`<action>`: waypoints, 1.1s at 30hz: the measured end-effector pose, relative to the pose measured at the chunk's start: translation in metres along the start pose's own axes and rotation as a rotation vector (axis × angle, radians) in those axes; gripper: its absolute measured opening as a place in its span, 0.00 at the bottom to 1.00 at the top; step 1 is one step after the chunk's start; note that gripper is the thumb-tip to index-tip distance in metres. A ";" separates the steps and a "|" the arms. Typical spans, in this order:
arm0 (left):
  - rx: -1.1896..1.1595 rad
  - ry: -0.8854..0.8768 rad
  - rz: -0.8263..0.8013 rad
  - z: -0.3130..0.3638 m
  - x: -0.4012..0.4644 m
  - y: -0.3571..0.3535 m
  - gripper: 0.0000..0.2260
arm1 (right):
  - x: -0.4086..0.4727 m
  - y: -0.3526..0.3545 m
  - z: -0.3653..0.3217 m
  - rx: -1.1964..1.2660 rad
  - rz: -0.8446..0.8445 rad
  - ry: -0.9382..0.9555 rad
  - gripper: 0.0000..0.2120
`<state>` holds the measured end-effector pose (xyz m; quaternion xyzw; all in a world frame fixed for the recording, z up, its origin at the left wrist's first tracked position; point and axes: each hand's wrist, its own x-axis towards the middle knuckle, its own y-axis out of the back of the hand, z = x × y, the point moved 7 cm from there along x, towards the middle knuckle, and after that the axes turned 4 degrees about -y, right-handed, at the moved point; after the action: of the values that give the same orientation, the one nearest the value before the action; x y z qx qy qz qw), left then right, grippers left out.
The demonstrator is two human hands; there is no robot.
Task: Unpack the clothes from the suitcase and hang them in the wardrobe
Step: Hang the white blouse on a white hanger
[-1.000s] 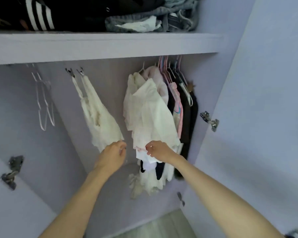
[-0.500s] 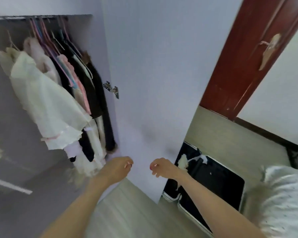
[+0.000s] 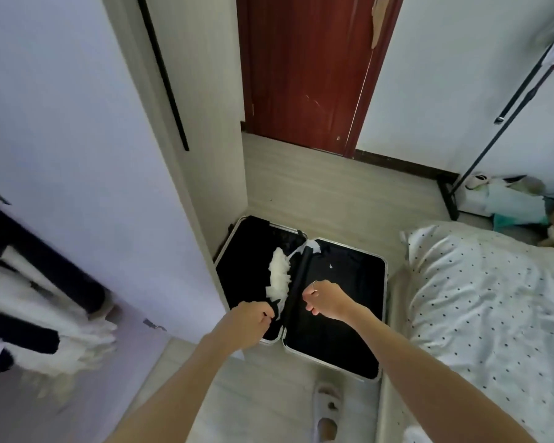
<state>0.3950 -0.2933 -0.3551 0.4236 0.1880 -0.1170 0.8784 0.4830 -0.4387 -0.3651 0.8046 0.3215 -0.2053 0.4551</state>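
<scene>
Both hands, left hand (image 3: 247, 324) and right hand (image 3: 328, 300), hover with fingers loosely curled, holding nothing, above the open suitcase (image 3: 333, 314); white garment (image 3: 279, 278) lies just beyond; no writing legible.

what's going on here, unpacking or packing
Unpacking. A person stands over an open suitcase on the floor beside the wardrobe, both hands out above it. The left hand and right hand are loosely curled and hold nothing. A white garment lies in the case.
</scene>
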 end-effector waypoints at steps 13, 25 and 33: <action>-0.024 0.363 0.042 -0.065 0.234 -0.095 0.15 | 0.247 0.032 0.119 -0.044 -0.121 0.006 0.15; 0.063 0.309 0.126 -0.289 0.463 -0.295 0.19 | 0.545 -0.132 0.238 -0.293 0.213 0.290 0.15; 0.779 0.024 0.109 -0.358 0.612 -0.357 0.32 | 0.673 -0.187 0.261 -0.578 0.660 0.531 0.20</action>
<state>0.7337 -0.2580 -1.0720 0.7360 0.1172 -0.1278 0.6544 0.8190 -0.3708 -1.0276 0.7289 0.1986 0.2580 0.6022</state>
